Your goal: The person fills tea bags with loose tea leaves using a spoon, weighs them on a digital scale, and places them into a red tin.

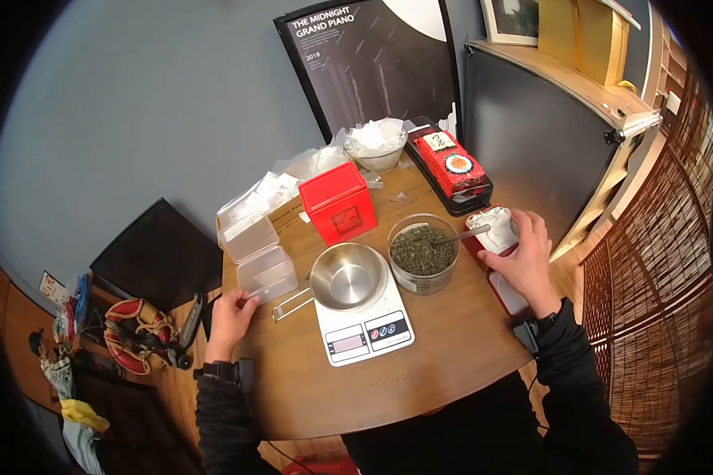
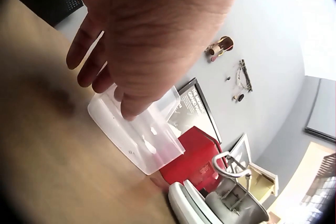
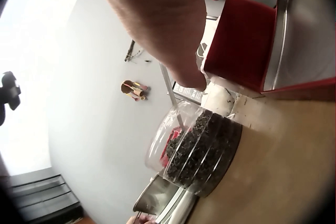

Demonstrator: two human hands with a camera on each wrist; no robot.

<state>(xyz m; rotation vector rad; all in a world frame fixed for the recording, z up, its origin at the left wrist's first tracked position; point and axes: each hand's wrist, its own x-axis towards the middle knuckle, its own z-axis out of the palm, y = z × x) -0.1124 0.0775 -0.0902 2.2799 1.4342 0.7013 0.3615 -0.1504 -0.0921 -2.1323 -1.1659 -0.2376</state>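
My left hand (image 1: 231, 318) is at the near corner of a clear plastic box (image 1: 268, 273), thumb and forefinger pinching its edge. The box lies with its hinged lid folded back. My right hand (image 1: 527, 257) spans a red tin (image 3: 241, 45), thumb on one side and fingers on the other. A white bag (image 1: 496, 229) fills the tin's mouth. Just left of it stands a clear jar of dried green leaves (image 1: 424, 257), a metal spoon (image 1: 469, 233) leaning in it. A steel pan (image 1: 347, 277) with a wire handle sits on a white kitchen scale (image 1: 366, 336).
Near the right hand lies a red-rimmed lid (image 1: 509, 293). Behind the pan stands a red box (image 1: 339, 204). Farther back are a bowl of white packets (image 1: 377, 146), more white packets (image 1: 273, 190) and a red package (image 1: 451, 164) on a black tray.
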